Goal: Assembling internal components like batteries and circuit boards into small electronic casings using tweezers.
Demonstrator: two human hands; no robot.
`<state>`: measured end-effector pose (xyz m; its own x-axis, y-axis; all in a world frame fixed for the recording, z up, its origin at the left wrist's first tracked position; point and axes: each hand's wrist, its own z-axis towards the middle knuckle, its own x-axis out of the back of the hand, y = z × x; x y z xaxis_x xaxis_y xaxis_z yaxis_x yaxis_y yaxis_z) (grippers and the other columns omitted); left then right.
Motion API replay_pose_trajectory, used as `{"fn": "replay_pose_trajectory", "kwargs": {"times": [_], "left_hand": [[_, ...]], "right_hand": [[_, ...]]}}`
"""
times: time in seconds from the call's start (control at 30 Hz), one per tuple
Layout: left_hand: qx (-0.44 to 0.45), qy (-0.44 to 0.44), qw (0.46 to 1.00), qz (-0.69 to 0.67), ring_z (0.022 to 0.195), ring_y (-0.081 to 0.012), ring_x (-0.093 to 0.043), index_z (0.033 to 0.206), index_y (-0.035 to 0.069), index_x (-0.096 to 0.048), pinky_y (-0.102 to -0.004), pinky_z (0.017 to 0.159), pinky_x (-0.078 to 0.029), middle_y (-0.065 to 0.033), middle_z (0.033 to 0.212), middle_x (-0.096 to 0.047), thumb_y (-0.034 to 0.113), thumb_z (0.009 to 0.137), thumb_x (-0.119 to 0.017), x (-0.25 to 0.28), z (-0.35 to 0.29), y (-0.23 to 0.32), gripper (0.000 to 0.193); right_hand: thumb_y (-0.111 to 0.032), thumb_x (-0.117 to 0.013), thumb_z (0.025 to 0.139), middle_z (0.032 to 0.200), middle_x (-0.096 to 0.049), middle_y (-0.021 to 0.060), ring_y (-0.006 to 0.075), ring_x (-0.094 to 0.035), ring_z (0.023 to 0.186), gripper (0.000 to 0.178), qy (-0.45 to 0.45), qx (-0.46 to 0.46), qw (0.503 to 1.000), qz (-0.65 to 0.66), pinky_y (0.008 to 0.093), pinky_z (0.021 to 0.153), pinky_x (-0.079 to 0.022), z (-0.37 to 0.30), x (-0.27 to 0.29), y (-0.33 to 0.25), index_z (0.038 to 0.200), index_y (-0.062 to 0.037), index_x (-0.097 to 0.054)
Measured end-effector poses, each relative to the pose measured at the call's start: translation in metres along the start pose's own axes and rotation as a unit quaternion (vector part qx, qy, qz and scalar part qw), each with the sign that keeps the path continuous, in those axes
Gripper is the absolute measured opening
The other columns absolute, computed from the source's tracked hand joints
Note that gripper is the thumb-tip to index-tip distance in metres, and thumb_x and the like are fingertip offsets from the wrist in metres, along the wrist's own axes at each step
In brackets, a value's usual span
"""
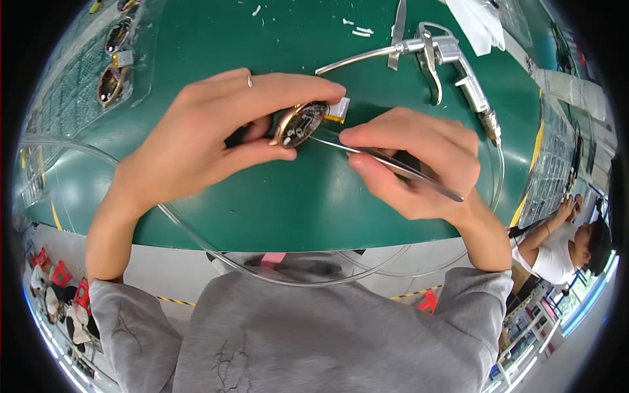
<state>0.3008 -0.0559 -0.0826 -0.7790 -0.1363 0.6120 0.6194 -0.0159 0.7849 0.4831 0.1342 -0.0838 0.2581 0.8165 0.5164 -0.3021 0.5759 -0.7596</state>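
My left hand (226, 121) grips an opened watch case (301, 124) between thumb and fingers, above the green mat. The case has a gold-coloured rim, and dark circuitry shows inside. A small silver battery pouch (338, 109) with a yellow edge sticks out at its upper right, beside my left fingertip. In my right hand (419, 160) is a pair of metal tweezers (406, 171), pinched between thumb and fingers. Their tips point left and reach the lower right edge of the case; whether they touch a part inside I cannot tell.
A metal air blow gun (449, 52) with a clear hose lies at the back right, near a flat metal blade (398, 33). White scraps (362, 31) lie behind my hands. More watch cases (111, 85) sit in a clear tray at left. Another person (557, 252) works at right.
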Motion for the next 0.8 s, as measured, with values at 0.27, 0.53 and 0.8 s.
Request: {"fn": "replay_pose_trajectory", "kwargs": {"times": [0.27, 0.53, 0.8], "left_hand": [[-0.040, 0.011, 0.998, 0.039, 0.070, -0.0129, -0.050, 0.140, 0.005, -0.057, -0.0266, 0.066, -0.043, -0.0021, 0.124, -0.070, 0.013, 0.072, -0.079, -0.008, 0.001, -0.001, 0.072], [-0.043, 0.003, 0.997, 0.057, 0.074, -0.0134, -0.055, 0.141, 0.002, -0.055, -0.0250, 0.066, -0.041, -0.0031, 0.121, -0.071, 0.015, 0.074, -0.077, -0.008, 0.000, -0.001, 0.072], [-0.066, -0.001, 0.992, 0.105, 0.082, -0.0151, -0.062, 0.138, -0.001, -0.057, -0.0268, 0.069, -0.041, -0.0073, 0.119, -0.072, 0.018, 0.076, -0.076, -0.005, 0.005, 0.006, 0.068]], "right_hand": [[0.010, -0.075, 0.074, 0.082, -0.073, 0.0134, 0.0196, -0.069, 0.063, 0.021, -0.018, 0.029, 0.999, 0.010, 0.0255, 0.051, -0.052, -0.005, -0.001, 0.008, 0.094, 0.0044, -0.073], [0.017, -0.071, 0.074, 0.085, -0.073, 0.0188, 0.0231, -0.072, 0.065, 0.024, -0.025, 0.055, 0.998, 0.002, 0.0268, 0.054, -0.056, -0.005, -0.002, 0.010, 0.097, 0.0096, -0.071], [0.019, -0.068, 0.067, 0.084, -0.073, 0.0203, 0.0214, -0.070, 0.060, 0.030, -0.025, 0.139, 0.989, -0.046, 0.0253, 0.048, -0.055, -0.007, -0.006, 0.016, 0.095, 0.0101, -0.069]]}}
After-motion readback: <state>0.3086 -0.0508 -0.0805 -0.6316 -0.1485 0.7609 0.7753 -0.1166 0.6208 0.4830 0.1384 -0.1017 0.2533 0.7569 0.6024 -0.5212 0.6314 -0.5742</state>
